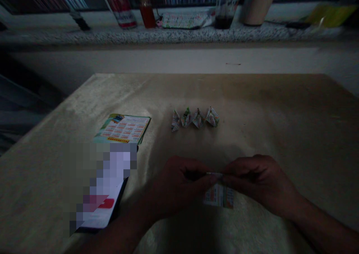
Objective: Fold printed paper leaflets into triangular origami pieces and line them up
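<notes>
1. the printed paper [214, 198] is at the near part of the table [280, 134], between the two hands, with its upper edge at the fingertips and the rest reaching back toward the person.
2. the left hand [179, 185] pinches that upper edge from the left, thumb on the near side; its fingers are bent behind, partly hidden.
3. the right hand [256, 179] pinches the same edge from the right, its thumb tip just beside the other.
4. neither hand is nearer: both touch the paper. as i judge it, the key relation is this top edge, running side to side along the line joining the two pinches.
5. the thumbs cover some of the paper, so i cannot tell its long axis; a darker strip runs down its right side.
6. straight beyond the hands, well apart from them, four folded paper pieces [198, 119] stand in a sideways row.
</notes>
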A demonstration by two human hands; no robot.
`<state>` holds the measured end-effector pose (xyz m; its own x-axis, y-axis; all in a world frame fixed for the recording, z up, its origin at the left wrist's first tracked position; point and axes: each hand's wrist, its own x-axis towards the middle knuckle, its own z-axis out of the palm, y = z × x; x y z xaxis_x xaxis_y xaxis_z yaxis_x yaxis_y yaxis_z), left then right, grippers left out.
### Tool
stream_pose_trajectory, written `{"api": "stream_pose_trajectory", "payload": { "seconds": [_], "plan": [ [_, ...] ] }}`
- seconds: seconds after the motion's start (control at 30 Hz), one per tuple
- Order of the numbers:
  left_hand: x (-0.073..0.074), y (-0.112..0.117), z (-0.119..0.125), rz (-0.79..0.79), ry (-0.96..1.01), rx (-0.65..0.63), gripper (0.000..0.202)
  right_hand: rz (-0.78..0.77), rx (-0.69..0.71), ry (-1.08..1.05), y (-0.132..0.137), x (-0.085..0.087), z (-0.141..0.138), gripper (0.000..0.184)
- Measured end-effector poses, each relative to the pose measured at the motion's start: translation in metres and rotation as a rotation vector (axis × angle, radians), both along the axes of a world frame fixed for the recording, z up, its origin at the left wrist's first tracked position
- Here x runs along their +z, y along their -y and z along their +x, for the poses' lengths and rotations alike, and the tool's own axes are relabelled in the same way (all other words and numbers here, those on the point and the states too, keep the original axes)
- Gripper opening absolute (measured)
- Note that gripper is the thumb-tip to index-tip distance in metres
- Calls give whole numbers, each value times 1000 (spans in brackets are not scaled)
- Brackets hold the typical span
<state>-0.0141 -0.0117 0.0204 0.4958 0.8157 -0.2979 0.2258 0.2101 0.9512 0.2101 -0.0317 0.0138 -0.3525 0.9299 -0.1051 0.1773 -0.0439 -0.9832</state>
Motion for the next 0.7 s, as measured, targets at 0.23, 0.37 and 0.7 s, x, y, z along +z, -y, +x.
{"api": "stream_pose_trajectory", "payload": {
  "seconds": [0.23, 0.37, 0.7],
  "plan": [
    [0, 4, 3, -5, 95, -15, 13, -83, 22, -82, 6, -4, -2, 10],
    [0, 5, 6, -106, 242, 14, 12, 116, -20, -24, 10, 0, -4, 6],
    [-5, 5, 10, -212, 280, 128, 25, 160, -263, -24, 7, 5, -9, 7]
  ]
}}
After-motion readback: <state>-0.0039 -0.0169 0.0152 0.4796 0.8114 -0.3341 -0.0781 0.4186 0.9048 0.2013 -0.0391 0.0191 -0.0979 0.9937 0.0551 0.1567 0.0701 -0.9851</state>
